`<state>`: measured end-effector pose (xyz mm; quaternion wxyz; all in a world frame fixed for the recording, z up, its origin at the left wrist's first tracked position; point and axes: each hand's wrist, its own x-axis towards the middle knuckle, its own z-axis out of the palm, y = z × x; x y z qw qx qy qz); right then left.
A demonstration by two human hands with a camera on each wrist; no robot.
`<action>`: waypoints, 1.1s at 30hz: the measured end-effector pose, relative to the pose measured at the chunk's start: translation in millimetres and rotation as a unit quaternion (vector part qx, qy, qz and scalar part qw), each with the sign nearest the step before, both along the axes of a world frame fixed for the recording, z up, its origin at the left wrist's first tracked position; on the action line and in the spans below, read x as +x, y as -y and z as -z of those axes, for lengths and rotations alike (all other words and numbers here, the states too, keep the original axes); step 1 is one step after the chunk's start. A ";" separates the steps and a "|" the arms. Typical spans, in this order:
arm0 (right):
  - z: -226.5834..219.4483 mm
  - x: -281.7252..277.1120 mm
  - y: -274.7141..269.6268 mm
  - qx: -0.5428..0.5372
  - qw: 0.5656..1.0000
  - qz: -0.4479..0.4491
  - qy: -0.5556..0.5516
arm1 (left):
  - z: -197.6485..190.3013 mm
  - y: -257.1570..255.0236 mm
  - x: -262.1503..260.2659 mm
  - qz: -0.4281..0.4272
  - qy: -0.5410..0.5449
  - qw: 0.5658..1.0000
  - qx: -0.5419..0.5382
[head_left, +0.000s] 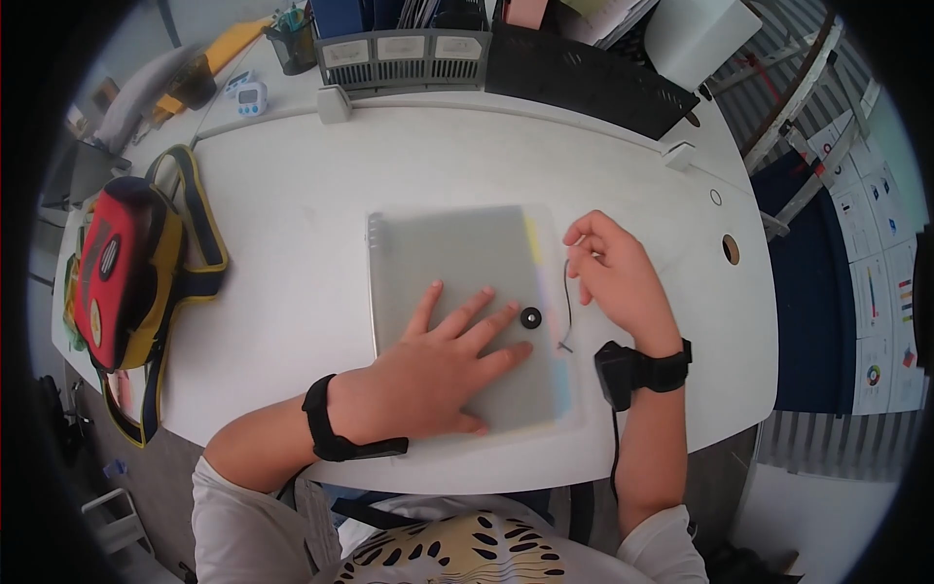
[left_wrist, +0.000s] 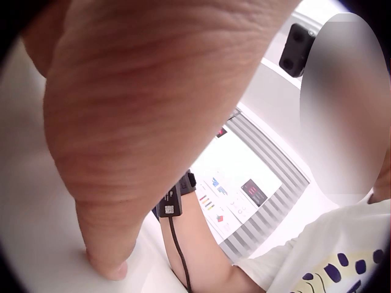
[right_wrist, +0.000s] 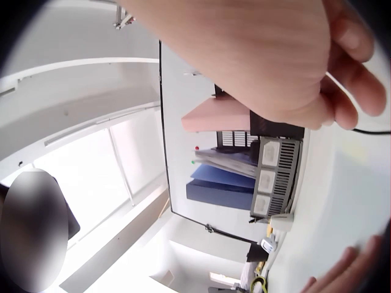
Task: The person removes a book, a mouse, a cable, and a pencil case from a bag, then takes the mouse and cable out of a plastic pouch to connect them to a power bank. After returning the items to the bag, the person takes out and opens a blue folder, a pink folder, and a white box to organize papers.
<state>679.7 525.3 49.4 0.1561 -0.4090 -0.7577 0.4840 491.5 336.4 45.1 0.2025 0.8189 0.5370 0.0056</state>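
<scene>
A notebook (head_left: 438, 243) with a translucent grey cover lies on the white desk. Its binding runs along the left edge, and coloured strips show through at the right. My left hand (head_left: 418, 380) rests on the cover with its fingers spread. Just beyond those fingertips sits a round black button (head_left: 530, 317). To the right of the notebook, my right hand (head_left: 623, 282) pinches a thin dark cord (head_left: 568, 302) between thumb and fingers. The cord hangs down toward the notebook's right edge. In the right wrist view the same cord (right_wrist: 372, 132) emerges beside the curled fingers.
A red and black bag (head_left: 126, 273) with yellow-edged straps lies at the left. Along the back stand a grey rack (head_left: 404, 60), a black panel (head_left: 584, 83) and a pen cup (head_left: 292, 44). A small white timer (head_left: 252, 98) sits at back left. A cable hole (head_left: 731, 250) opens at right.
</scene>
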 end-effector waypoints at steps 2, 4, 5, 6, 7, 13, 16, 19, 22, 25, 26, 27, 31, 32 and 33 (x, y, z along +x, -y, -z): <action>3.9 -12.0 13.3 0.016 1.000 -0.003 0.018 | 3.6 -1.2 -1.7 0.001 0.004 1.000 -0.001; 12.3 -19.0 24.2 0.067 0.997 -0.033 0.023 | 5.6 -2.1 -7.2 0.016 0.050 0.998 0.037; 15.2 -22.7 28.8 0.118 0.991 -0.064 0.025 | 8.0 -3.0 -9.3 0.015 0.052 0.998 0.036; 5.3 -28.4 35.4 0.091 0.991 -0.076 0.060 | 12.2 -4.0 -11.9 -0.002 0.090 0.995 0.036; 7.5 -29.5 38.0 0.091 0.991 -0.079 0.060 | 14.6 -4.6 -13.9 -0.019 0.129 0.991 0.037; 11.9 -29.9 59.0 0.272 0.949 -0.133 0.082 | 10.9 -4.9 -15.3 -0.078 0.101 0.991 0.048; 13.0 -31.2 65.0 0.333 0.925 -0.172 0.059 | 13.2 -3.9 -18.1 -0.098 0.022 0.988 0.117; 5.8 -30.7 72.6 0.381 0.900 -0.192 0.091 | 15.2 -4.8 -22.9 -0.092 0.008 0.989 0.117; 2.0 -28.3 79.9 0.341 0.917 -0.188 0.091 | 17.9 -4.9 -25.0 -0.089 0.018 0.989 0.113; -4.6 -17.7 74.4 0.260 0.923 -0.232 0.165 | 14.7 -5.5 -25.1 -0.090 0.025 0.991 0.099; -7.7 -12.0 70.1 0.233 0.926 -0.234 0.181 | 14.4 -5.4 -25.4 -0.091 0.026 0.991 0.098; -9.6 -5.8 65.2 0.206 0.929 -0.236 0.196 | 14.3 -5.5 -25.5 -0.092 0.026 0.990 0.099; -10.9 6.7 38.8 0.153 0.947 -0.159 0.234 | 11.5 -6.2 -23.9 -0.090 0.022 0.991 0.095; -14.8 5.8 35.1 0.125 0.952 -0.149 0.238 | 11.7 -6.6 -23.5 -0.087 0.023 0.991 0.096; -15.0 3.3 33.4 0.125 0.952 -0.147 0.238 | 12.1 -6.5 -23.7 -0.088 0.021 0.991 0.097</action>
